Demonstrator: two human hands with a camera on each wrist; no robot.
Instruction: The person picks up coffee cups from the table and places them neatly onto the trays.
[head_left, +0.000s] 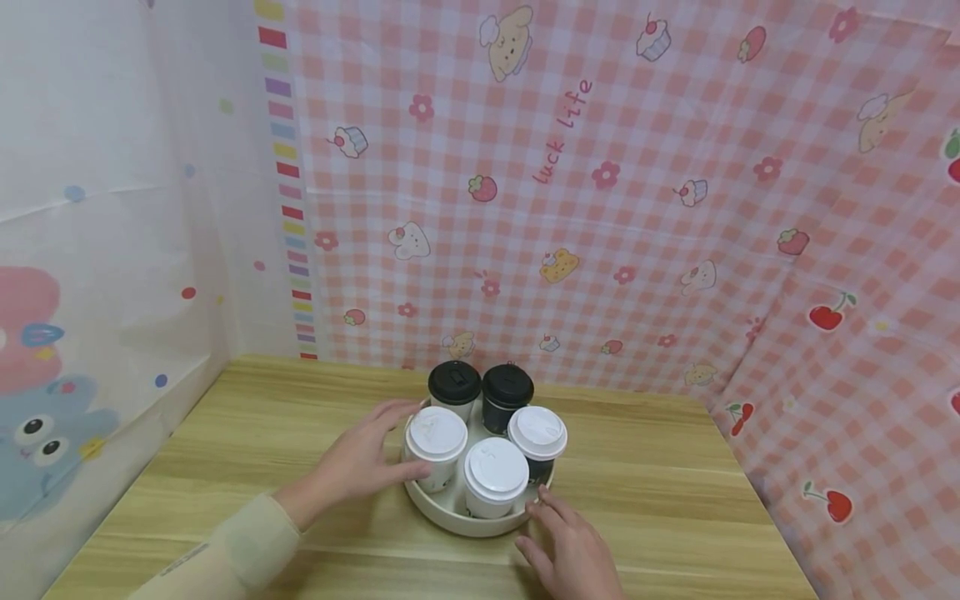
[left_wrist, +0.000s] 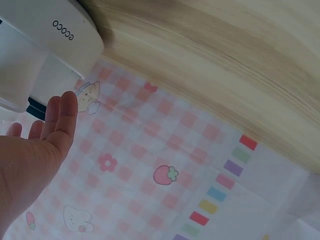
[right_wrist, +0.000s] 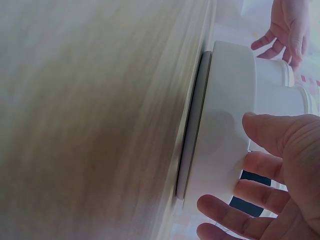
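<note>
A round white tray point(head_left: 463, 525) stands on the table and bears several lidded paper cups. Two at the back have black lids: a left cup point(head_left: 454, 383) and a right cup point(head_left: 507, 387). White lids top the left cup point(head_left: 437, 435), the front cup point(head_left: 496, 468) and the dark right cup point(head_left: 537, 432). My left hand point(head_left: 369, 450) is at the tray's left side, fingers extended and thumb beside the left white-lidded cup. My right hand point(head_left: 567, 542) is by the front right rim, fingers spread and loosely bent. In the right wrist view its fingers point(right_wrist: 262, 191) overlap the tray wall point(right_wrist: 225, 100); contact is unclear.
The wood-grain table point(head_left: 660, 508) extends around the tray. Behind it hangs a pink checked cloth point(head_left: 622, 217), close to the black-lidded cups. A white printed sheet point(head_left: 112, 250) hangs on the left, and more checked cloth with cherries on the right.
</note>
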